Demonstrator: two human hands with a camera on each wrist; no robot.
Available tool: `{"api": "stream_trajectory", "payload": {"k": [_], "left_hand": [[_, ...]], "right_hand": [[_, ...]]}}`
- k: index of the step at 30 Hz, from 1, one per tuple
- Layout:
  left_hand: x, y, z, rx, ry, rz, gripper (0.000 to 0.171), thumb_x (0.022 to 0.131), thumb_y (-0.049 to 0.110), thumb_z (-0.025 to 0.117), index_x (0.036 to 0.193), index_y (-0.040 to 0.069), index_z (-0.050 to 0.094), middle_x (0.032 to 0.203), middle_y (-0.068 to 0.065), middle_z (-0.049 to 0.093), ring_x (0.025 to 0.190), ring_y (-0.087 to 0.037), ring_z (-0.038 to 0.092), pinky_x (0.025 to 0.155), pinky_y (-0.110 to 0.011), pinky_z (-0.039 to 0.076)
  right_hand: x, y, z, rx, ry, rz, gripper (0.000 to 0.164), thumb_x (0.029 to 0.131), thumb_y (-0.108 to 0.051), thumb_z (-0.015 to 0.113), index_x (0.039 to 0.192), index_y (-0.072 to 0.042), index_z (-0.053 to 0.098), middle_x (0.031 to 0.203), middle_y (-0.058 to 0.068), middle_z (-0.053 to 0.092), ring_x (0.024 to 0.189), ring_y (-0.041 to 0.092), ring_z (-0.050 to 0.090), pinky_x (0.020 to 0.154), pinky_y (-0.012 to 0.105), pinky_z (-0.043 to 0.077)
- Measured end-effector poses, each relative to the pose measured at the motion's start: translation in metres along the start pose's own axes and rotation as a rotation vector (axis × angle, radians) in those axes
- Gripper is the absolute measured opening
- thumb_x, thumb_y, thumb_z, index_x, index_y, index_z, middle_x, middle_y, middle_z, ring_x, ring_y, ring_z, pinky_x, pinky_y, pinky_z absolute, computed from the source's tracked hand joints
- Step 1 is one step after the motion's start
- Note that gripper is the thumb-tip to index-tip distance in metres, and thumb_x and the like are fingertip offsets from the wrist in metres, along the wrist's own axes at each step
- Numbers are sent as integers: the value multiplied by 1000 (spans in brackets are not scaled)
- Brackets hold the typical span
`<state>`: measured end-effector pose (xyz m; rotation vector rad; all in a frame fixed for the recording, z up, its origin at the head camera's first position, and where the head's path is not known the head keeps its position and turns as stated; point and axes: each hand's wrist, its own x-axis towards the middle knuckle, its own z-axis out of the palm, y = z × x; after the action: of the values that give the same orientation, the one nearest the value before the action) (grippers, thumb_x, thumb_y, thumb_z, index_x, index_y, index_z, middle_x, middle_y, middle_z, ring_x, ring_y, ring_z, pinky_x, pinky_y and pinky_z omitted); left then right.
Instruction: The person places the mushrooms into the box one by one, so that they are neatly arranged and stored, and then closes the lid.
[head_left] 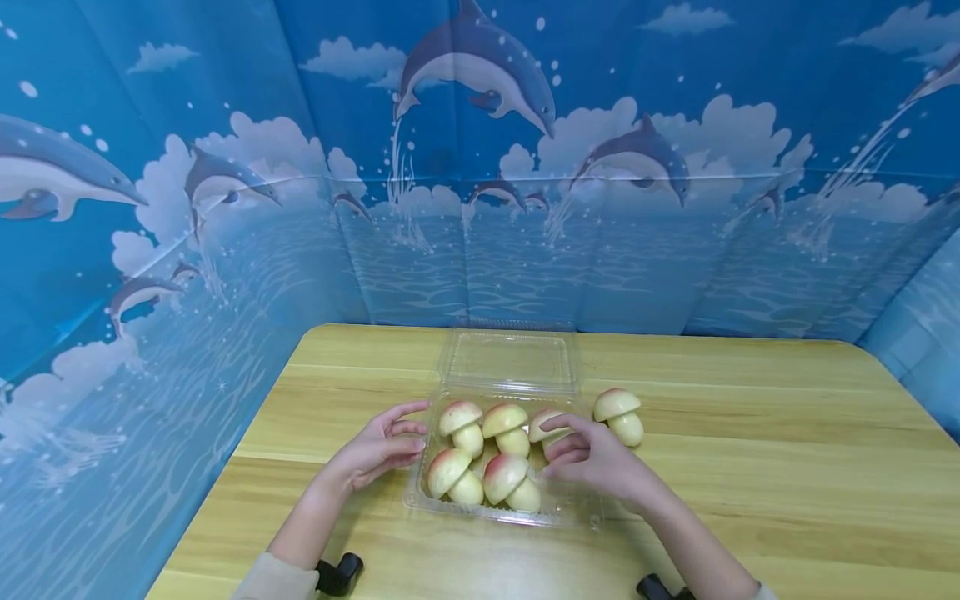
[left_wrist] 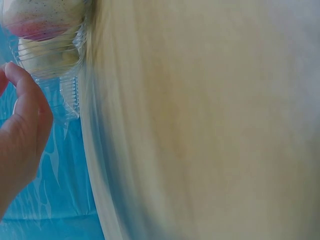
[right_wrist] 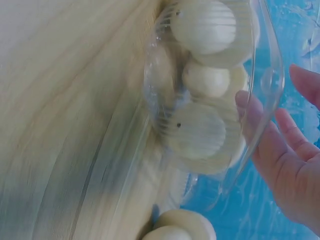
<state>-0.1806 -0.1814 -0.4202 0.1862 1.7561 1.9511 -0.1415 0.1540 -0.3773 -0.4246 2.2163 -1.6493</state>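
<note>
A clear plastic clamshell box (head_left: 480,515) lies with its lid folded back. Inside are cream-yellow mushroom-shaped pieces with reddish blush on their caps: three at the back and two in front, including one front mushroom (head_left: 506,479). My left hand (head_left: 382,446) is at the box's left side, fingers loosely bent near the rim and holding nothing. My right hand (head_left: 592,458) reaches over the right side, thumb and fingers spread apart about the back-right mushroom (right_wrist: 197,132). In the right wrist view its thumb overlaps the box rim. Another mushroom (head_left: 618,415) rests on the table, right of the box.
The transparent lid (head_left: 510,358) lies toward the back edge of the wooden table (head_left: 765,450). Blue dolphin-printed curtains (head_left: 630,267) hang behind and at the sides. Black straps (head_left: 341,575) show at both wrists.
</note>
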Motion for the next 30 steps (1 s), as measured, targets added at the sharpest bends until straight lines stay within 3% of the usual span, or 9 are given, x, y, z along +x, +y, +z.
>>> {"api": "stream_trajectory", "payload": {"k": [14, 30], "left_hand": [[0, 0, 0, -9, -5, 0, 68, 86, -3, 60, 144, 2, 25, 108, -8, 52, 77, -9, 57, 72, -22, 51], [-1, 2, 1, -4, -2, 1, 68, 87, -2, 59, 145, 1, 25, 108, -10, 52, 78, -10, 57, 71, -22, 52]], "right_hand": [[-12, 1, -24, 85, 45, 11, 60, 79, -5, 71, 130, 9, 41, 105, 25, 57, 93, 25, 59, 76, 31, 53], [-24, 11, -58, 37, 131, 58, 62, 82, -11, 69, 133, 5, 37, 109, 23, 56, 93, 21, 60, 80, 34, 51]]}}
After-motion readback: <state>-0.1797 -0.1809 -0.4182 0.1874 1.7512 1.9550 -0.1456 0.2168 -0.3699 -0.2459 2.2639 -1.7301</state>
